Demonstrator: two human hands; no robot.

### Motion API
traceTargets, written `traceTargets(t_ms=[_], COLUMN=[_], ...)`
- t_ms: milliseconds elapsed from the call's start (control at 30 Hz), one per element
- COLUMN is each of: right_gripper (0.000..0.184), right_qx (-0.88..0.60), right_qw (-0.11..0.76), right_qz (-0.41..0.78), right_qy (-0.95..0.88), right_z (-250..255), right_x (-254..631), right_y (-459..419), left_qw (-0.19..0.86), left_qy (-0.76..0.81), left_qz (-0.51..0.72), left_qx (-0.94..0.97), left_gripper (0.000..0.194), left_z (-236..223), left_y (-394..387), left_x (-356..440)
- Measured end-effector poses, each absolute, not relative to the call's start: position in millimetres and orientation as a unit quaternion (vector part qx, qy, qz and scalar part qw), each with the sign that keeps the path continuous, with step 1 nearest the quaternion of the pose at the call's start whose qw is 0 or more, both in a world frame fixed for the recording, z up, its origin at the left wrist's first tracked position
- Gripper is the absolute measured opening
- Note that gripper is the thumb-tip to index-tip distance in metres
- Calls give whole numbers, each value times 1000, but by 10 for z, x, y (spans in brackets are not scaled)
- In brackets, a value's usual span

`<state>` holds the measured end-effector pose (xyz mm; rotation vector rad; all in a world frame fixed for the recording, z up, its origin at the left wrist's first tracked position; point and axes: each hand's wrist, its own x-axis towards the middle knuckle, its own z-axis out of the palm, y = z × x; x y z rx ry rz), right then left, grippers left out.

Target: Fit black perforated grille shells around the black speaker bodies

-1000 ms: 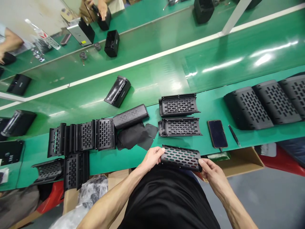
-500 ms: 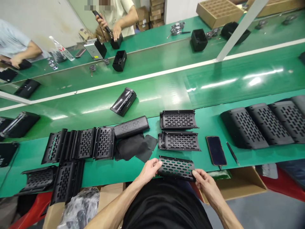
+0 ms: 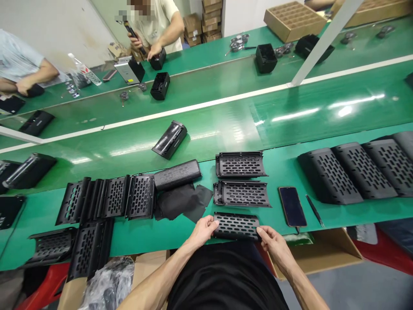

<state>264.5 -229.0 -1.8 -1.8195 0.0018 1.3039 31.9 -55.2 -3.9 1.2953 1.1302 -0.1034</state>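
Note:
Between my hands at the table's front edge is a black slotted grille cover (image 3: 237, 225), its green-showing slots facing up. My left hand (image 3: 203, 229) pinches its left end between thumb and fingers. At the right end, my right hand (image 3: 272, 241) grips the corner the same way. Just beyond it lie two similar grille covers, the nearer one (image 3: 241, 193) and the farther one (image 3: 241, 164), both with their hollow side up. Thin black cloth sheets (image 3: 179, 200) lie to the left, with a closed-looking grille piece (image 3: 177, 174) behind them.
Several grille covers (image 3: 141, 196) crowd the left of the table. A phone (image 3: 292, 206), a black pen (image 3: 314, 210) and several large slotted housings (image 3: 329, 174) are on the right. A black speaker-like unit (image 3: 170, 140) rests on the green belt. Two people work across it.
The grille cover's right end has shifted slightly left and up, with my right hand following. Across the belt, a person's held tool and hand have moved a little.

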Motion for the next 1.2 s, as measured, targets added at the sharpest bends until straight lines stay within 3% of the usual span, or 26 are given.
traceTargets(t_ms=[400, 767, 1067, 1200], right_gripper=[58, 50, 55, 54], right_qx=[-721, -621, -592, -590], right_qw=[426, 508, 650, 664], right_qz=[546, 592, 427, 405], right_qy=[35, 72, 210, 217], right_z=[-51, 386, 573, 398], right_x=[2659, 2483, 1890, 1950], right_y=[-2562, -2831, -3705, -3979], left_qw=[678, 703, 674, 588], left_qy=[492, 418, 226, 192], left_qz=[-42, -104, -283, -293], left_qx=[544, 566, 644, 729], left_gripper=[46, 46, 42, 34], left_z=[95, 175, 15, 67], left_y=[-541, -567, -964, -1167], left_x=[365, 497, 1203, 1502])
